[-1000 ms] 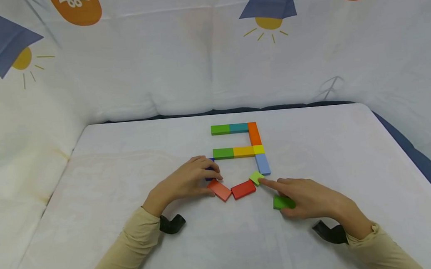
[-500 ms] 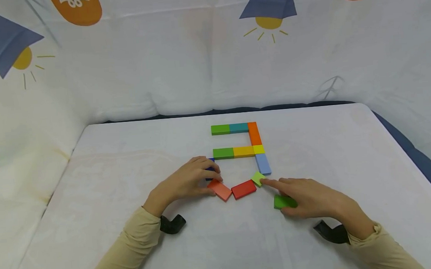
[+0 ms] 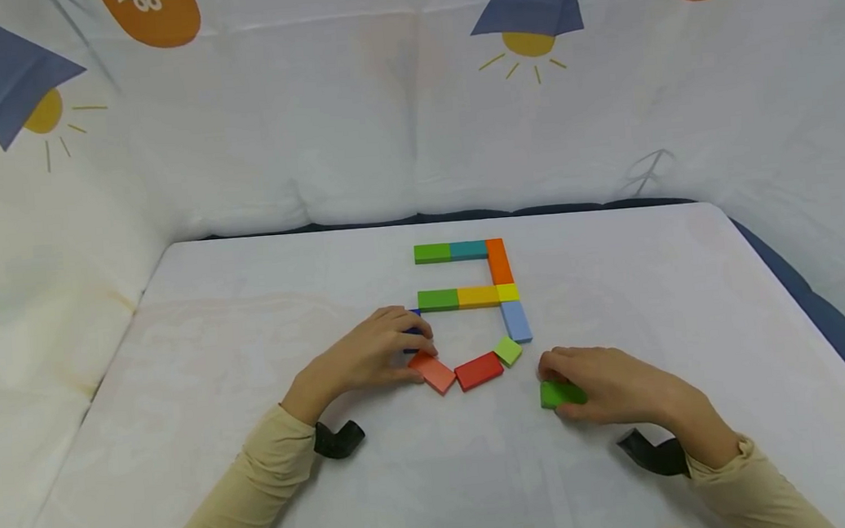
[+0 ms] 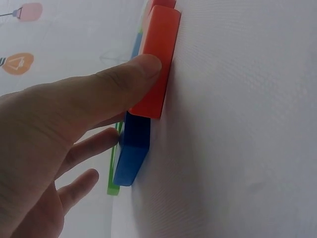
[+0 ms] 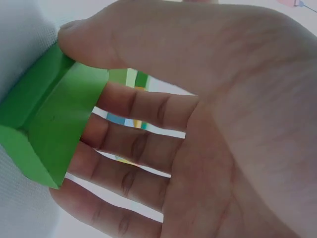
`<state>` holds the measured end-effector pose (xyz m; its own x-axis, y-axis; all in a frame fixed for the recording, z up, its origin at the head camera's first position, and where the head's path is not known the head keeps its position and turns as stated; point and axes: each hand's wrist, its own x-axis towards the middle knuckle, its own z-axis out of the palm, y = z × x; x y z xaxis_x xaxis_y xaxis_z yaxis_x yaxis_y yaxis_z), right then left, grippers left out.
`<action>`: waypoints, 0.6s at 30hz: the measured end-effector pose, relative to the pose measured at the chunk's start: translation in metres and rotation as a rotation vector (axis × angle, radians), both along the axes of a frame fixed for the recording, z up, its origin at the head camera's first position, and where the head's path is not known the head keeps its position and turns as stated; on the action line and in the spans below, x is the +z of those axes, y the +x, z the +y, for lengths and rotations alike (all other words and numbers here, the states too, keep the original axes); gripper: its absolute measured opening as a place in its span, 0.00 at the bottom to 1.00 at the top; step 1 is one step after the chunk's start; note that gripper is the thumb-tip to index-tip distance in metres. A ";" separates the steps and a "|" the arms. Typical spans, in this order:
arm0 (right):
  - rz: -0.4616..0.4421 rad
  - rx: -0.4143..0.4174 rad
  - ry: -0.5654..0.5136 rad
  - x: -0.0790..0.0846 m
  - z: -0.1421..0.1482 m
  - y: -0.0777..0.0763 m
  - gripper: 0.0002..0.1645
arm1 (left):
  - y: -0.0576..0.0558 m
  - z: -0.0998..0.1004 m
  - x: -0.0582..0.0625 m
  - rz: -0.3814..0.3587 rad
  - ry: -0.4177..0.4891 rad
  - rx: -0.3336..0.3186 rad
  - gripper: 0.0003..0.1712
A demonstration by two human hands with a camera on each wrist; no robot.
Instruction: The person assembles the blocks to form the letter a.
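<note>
My left hand pinches a salmon-red block, its thumb on the block's near face in the left wrist view. Beside its other fingers stands a blue block, mostly hidden by the hand in the head view. My right hand holds a green block between thumb and fingers, low at the tabletop. Between the hands lie a red block, its left corner touching or almost touching the salmon one, and a small lime-green block at its right end, just below a light-blue block.
Behind, a row of green, yellow and small yellow blocks meets an orange block. Teal and green blocks form the top row. The white table ends at a white curtain.
My right index finger has left the small lime-green block, which has shifted slightly right, and has drawn back to the green block. My left hand has stayed almost still.
</note>
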<state>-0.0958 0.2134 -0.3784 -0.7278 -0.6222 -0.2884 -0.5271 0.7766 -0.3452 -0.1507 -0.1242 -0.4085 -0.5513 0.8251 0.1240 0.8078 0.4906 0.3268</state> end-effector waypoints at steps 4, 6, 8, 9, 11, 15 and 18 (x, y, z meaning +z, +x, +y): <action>0.015 -0.001 0.011 -0.001 0.000 -0.001 0.19 | 0.001 0.000 0.000 -0.005 0.004 0.003 0.17; 0.024 -0.008 0.011 -0.002 0.001 -0.001 0.18 | 0.001 0.000 0.000 -0.008 0.004 0.004 0.18; 0.038 -0.016 0.008 -0.003 0.001 -0.001 0.18 | 0.001 0.000 0.001 -0.012 0.008 0.008 0.19; 0.043 -0.021 0.006 -0.003 0.001 -0.001 0.18 | 0.001 -0.001 0.001 -0.013 0.009 0.014 0.20; 0.062 -0.027 -0.001 -0.004 0.002 -0.001 0.17 | 0.000 -0.002 0.002 -0.011 0.014 0.027 0.22; 0.090 -0.052 -0.013 -0.005 0.002 -0.002 0.16 | -0.005 -0.009 0.001 -0.014 0.030 0.077 0.27; 0.094 -0.076 -0.017 -0.006 0.002 -0.003 0.16 | -0.009 -0.015 0.000 -0.042 0.040 0.126 0.29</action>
